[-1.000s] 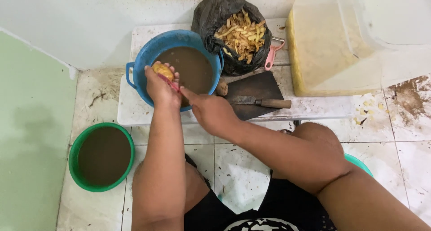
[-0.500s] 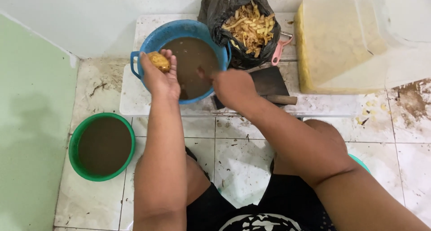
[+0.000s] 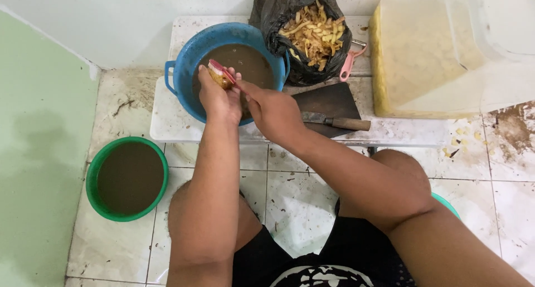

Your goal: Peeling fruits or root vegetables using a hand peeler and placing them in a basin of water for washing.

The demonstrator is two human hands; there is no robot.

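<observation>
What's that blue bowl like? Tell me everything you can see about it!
The blue bowl is round and looks like plastic, with a small handle sticking out on its left side. It sits upright on a low white board, beside a black bag of peelings that touches its right rim. It is filled with murky brown water. The left hand holds a small yellowish piece over it, and the right hand holds a red brush against that piece.
</observation>
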